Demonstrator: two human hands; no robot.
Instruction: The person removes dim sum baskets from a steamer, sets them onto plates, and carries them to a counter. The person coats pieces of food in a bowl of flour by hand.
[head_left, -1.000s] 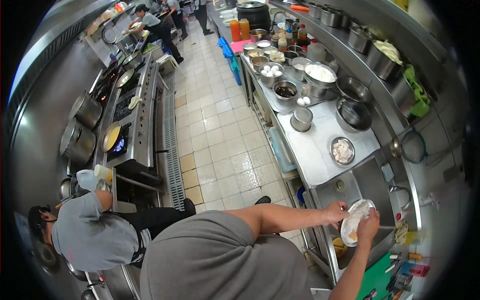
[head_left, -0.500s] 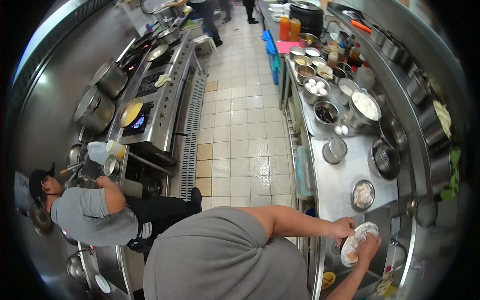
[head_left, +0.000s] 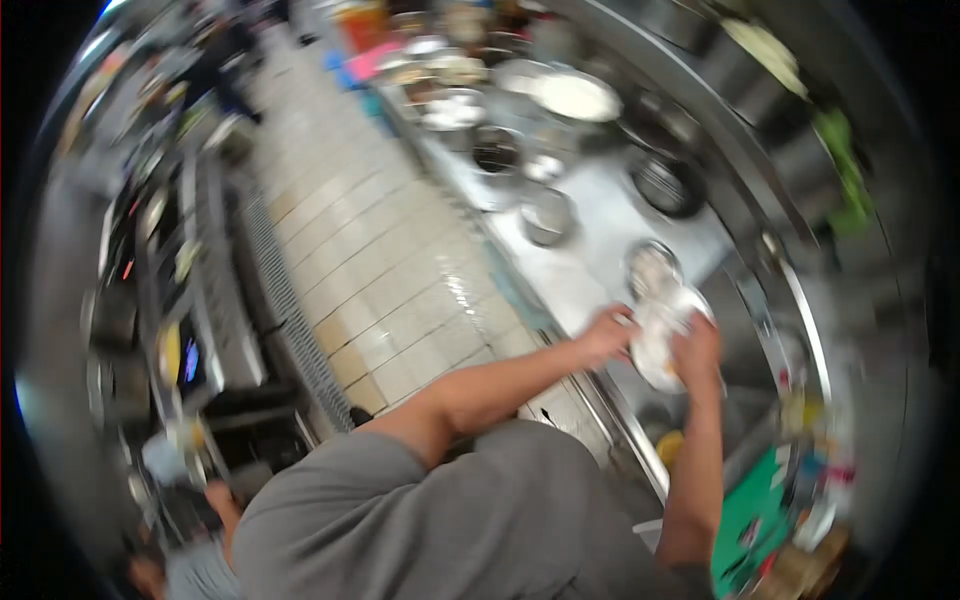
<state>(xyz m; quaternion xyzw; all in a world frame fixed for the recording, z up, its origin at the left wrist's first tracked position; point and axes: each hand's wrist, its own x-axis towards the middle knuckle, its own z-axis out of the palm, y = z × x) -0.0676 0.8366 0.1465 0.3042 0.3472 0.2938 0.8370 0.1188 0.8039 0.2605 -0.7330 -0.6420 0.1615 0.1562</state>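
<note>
A white, crumpled-looking oval thing [head_left: 655, 347] is between my two hands over the sink; blur hides whether it is cloth or a plastic bag. My right hand [head_left: 697, 350] grips its right side, fingers bent over it. At its left edge, my left hand [head_left: 608, 336] is closed, with the fingertips at the rim. Just beyond the white thing, a small round metal bowl [head_left: 652, 262] holds pale pieces of food. The bowl stands by the near edge of the white-covered counter [head_left: 595, 275].
A metal pot [head_left: 547, 217], a dark pan [head_left: 668, 185], a bowl of eggs [head_left: 453, 110] and a bowl of white stuff [head_left: 577, 97] stand farther along. A green board [head_left: 750, 520] lies at lower right. Another person's arm [head_left: 222, 500] shows at lower left.
My view has swung to the right and blurred. Both hands and the white thing now appear higher in the picture, closer to the metal bowl. The green board has come into view.
</note>
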